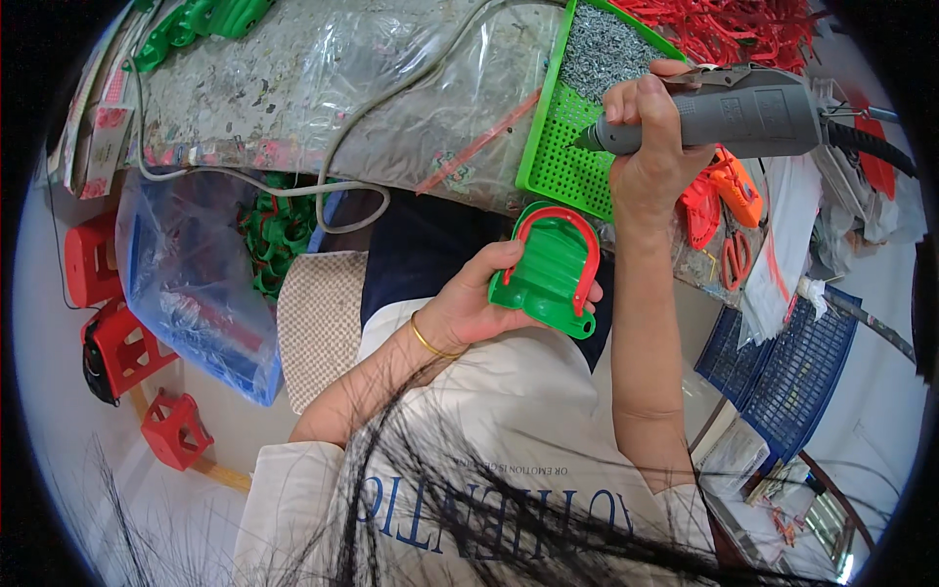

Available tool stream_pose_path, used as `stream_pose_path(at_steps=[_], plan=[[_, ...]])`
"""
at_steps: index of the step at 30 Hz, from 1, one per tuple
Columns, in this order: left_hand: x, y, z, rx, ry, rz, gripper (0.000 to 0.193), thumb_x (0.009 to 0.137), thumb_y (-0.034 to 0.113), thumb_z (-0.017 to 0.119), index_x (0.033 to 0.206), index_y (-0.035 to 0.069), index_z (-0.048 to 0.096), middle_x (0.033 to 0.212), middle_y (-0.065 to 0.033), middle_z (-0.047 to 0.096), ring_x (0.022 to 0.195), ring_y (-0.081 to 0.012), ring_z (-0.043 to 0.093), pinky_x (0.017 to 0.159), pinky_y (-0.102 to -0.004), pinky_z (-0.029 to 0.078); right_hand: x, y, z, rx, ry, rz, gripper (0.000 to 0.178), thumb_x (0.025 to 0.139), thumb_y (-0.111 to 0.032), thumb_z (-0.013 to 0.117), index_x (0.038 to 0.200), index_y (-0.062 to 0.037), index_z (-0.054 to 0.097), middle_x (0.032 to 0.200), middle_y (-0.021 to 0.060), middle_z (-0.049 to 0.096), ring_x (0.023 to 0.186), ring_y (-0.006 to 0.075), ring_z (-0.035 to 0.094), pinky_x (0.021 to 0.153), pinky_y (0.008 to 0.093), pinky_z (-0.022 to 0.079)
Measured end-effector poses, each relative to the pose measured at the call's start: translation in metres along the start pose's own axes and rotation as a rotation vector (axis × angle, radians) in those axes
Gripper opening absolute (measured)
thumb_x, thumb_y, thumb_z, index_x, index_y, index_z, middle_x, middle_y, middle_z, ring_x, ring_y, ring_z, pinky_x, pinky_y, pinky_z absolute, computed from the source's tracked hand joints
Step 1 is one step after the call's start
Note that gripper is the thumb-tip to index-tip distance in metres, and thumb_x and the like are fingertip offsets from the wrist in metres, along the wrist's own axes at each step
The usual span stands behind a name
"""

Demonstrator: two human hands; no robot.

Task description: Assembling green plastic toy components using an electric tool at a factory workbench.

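Observation:
In my left hand (469, 298) lies a green plastic part (543, 259), scoop-shaped, with a red U-shaped handle (594, 256) fitted over it. My thumb presses its left edge while the fingers support it from below. My right hand (648, 147), raised over the table at the right, is wrapped round a grey electric screwdriver (738, 112). The tool lies nearly level, its dark tip pointing left above a green perforated tray (548, 157). Many small silver screws (606, 49) fill the far part of that tray. The tool tip and the green part are apart.
A plastic-covered table (430, 98) spans the far side, with a grey cable (337, 147) looping over its edge. Red strips (729, 29) are heaped far right; red-handled scissors (736, 262) lie nearer. A lined blue bin (196, 284) holds green parts, beside red stools (176, 430).

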State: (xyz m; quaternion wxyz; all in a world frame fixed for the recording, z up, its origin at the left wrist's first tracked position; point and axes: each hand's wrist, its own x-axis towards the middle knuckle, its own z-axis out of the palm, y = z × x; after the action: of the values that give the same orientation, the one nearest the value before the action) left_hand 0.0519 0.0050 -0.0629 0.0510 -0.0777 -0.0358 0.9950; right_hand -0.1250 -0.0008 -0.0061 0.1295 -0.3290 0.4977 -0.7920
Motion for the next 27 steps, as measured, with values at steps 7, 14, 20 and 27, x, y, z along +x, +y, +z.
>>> stream_pose_path(at_steps=[7, 14, 20, 27], plan=[[0.0, -0.001, -0.002, -0.042, -0.006, -0.013, 0.073, 0.084, 0.045, 0.055, 0.138, 0.0, 0.033, 0.13, -0.0321, 0.043, 0.121, -0.0428, 0.045, 0.101, -0.053, 0.038, -0.001, 0.0, 0.001, -0.025, 0.011, 0.005, 0.015, 0.082, 0.001, 0.056, 0.096, 0.0041, 0.052, 0.069, 0.0062, 0.048, 0.057, 0.0136, 0.045, 0.055, 0.0296, 0.041], [0.001, -0.001, -0.006, -0.083, -0.017, -0.014, 0.073, 0.084, 0.044, 0.056, 0.138, 0.0, 0.032, 0.13, -0.0328, 0.041, 0.121, -0.0437, 0.043, 0.101, -0.0531, 0.037, -0.004, 0.005, 0.006, -0.068, 0.034, 0.027, 0.015, 0.082, 0.002, 0.058, 0.096, 0.0039, 0.052, 0.066, 0.0045, 0.047, 0.057, 0.0123, 0.045, 0.055, 0.0289, 0.041], [0.005, -0.003, -0.01, -0.127, -0.101, 0.003, 0.066, 0.088, 0.039, 0.053, 0.134, -0.004, 0.035, 0.127, -0.0325, 0.045, 0.12, -0.0425, 0.046, 0.099, -0.0537, 0.039, -0.008, 0.004, 0.012, -0.22, 0.06, 0.018, 0.013, 0.083, 0.002, 0.058, 0.095, 0.0039, 0.052, 0.066, 0.0055, 0.05, 0.057, 0.0125, 0.049, 0.057, 0.0274, 0.043], [0.003, -0.003, -0.011, -0.205, -0.075, 0.016, 0.064, 0.087, 0.041, 0.054, 0.134, 0.001, 0.038, 0.126, -0.027, 0.049, 0.117, -0.0417, 0.049, 0.094, -0.0542, 0.043, 0.0, -0.012, 0.012, -0.15, 0.063, -0.045, 0.016, 0.083, 0.002, 0.058, 0.096, 0.0051, 0.05, 0.068, 0.0055, 0.049, 0.059, 0.0131, 0.049, 0.057, 0.0281, 0.042]])
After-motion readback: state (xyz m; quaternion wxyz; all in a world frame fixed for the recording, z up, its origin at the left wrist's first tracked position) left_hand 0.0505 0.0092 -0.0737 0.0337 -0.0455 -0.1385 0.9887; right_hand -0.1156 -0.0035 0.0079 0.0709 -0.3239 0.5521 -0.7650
